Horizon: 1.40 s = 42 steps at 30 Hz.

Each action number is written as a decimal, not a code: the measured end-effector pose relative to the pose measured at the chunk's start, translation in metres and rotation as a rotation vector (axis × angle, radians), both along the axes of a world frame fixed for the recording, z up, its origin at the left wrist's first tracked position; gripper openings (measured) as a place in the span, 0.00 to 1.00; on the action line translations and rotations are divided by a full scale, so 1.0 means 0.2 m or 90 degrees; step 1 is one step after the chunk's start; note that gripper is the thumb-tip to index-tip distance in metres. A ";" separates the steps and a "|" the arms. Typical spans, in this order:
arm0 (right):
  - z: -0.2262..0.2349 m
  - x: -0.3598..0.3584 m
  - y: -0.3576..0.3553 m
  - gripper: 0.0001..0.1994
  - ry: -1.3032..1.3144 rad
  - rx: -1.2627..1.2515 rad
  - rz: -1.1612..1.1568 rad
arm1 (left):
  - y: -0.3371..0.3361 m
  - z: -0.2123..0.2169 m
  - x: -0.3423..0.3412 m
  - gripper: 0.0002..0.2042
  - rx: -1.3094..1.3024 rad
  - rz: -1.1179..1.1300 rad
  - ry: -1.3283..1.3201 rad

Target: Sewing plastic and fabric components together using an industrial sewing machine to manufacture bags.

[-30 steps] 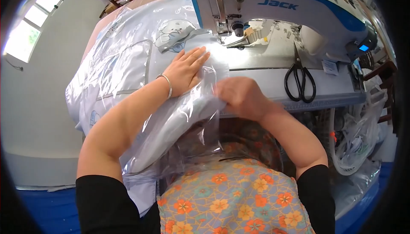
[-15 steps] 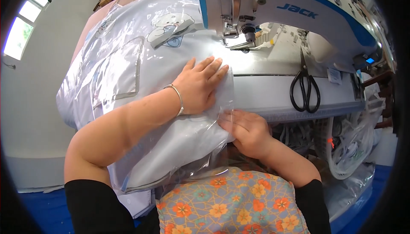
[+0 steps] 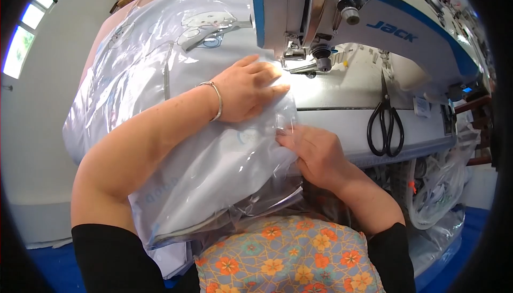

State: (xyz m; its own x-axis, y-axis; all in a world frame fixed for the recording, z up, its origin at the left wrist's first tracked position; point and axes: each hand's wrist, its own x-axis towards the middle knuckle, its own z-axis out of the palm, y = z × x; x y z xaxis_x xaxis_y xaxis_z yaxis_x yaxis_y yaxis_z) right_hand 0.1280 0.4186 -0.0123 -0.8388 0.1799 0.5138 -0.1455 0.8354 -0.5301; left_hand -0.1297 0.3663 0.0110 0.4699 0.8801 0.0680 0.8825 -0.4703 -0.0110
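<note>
A clear plastic sheet over pale printed fabric (image 3: 214, 170) is spread across the sewing table and hangs over its front edge toward my lap. My left hand (image 3: 248, 90), a thin bracelet on its wrist, lies flat on the sheet just left of the needle and presser foot (image 3: 312, 63) of a white and blue sewing machine (image 3: 374, 20). My right hand (image 3: 315, 151) pinches the sheet's right edge at the table's front edge, fingers closed on the plastic.
Black scissors (image 3: 386, 124) hang on the table's front to the right. Bundles of clear plastic (image 3: 438, 197) hang lower right. More plastic-covered fabric (image 3: 160, 41) piles up on the far left of the table. A window (image 3: 21, 36) is at the upper left.
My left hand has slid forward with the sheet toward the needle. My right hand has dropped from the tabletop to the front edge and now grips the sheet's edge. The view has moved closer.
</note>
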 end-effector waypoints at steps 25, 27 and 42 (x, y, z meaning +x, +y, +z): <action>-0.33 -0.03 -0.53 0.28 -0.017 -1.010 0.413 | -1.13 0.36 0.55 0.38 -0.212 0.546 -0.043; -0.59 -0.07 -0.64 0.30 -0.075 -0.882 0.412 | -1.08 0.40 0.55 0.38 -0.296 0.535 -0.004; -0.06 0.35 -0.52 0.22 -0.085 -1.034 0.089 | -0.97 -0.22 -0.58 0.49 -0.160 0.643 -0.126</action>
